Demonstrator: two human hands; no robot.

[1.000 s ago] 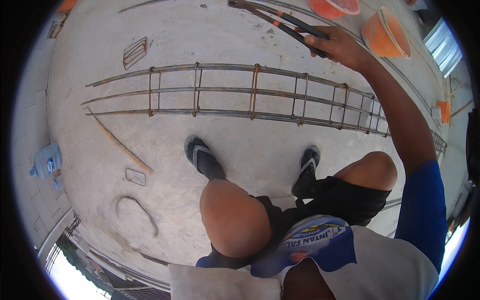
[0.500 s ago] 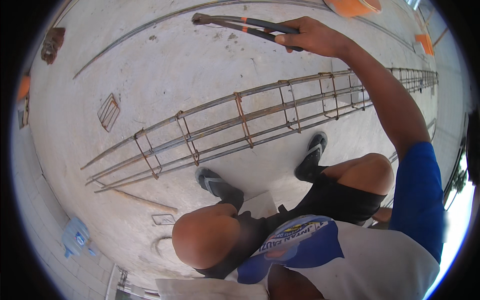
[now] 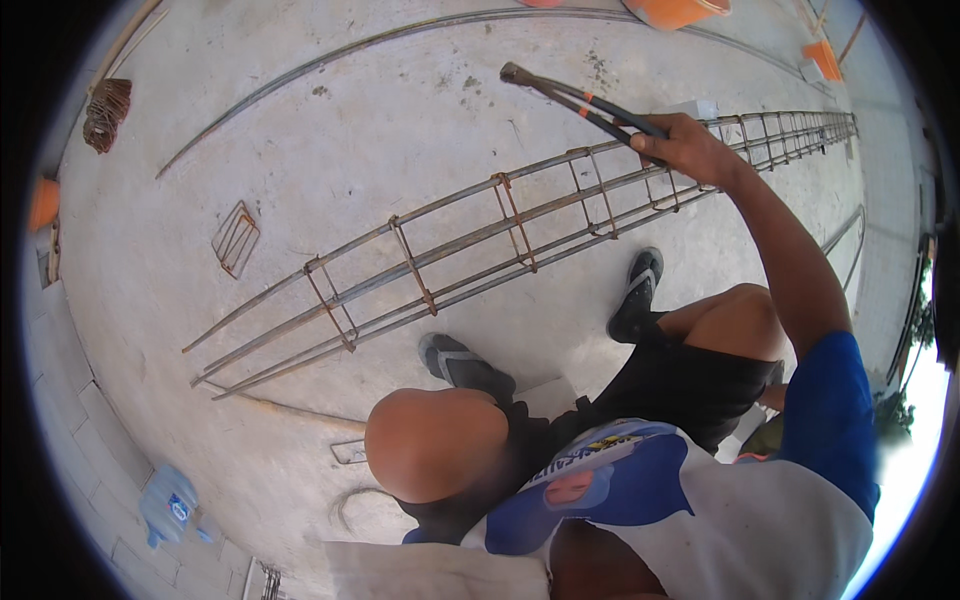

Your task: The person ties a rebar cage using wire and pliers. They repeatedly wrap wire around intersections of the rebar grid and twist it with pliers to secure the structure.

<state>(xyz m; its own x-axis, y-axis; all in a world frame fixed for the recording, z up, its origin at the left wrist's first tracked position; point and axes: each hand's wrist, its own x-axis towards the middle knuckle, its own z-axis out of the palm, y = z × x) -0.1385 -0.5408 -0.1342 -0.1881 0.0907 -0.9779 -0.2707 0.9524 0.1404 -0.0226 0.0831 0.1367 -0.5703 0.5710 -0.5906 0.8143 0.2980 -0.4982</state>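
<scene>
One hand only is seen: the right hand (image 3: 690, 148) is closed around the handles of long pincers (image 3: 580, 100), held above the rebar cage (image 3: 520, 225) lying on the concrete floor (image 3: 330, 150). Jaws are best brought squarely onto a stirrup crossing. The left hand is out of view.

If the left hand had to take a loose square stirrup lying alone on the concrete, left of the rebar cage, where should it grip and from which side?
Probably one of the long side bars of the loose stirrup, pinched from above. It lies flat on the concrete floor, well apart from the rebar cage, so only its top faces are open. The right hand holds the long-handled pincers; the left hand is out of view.
</scene>
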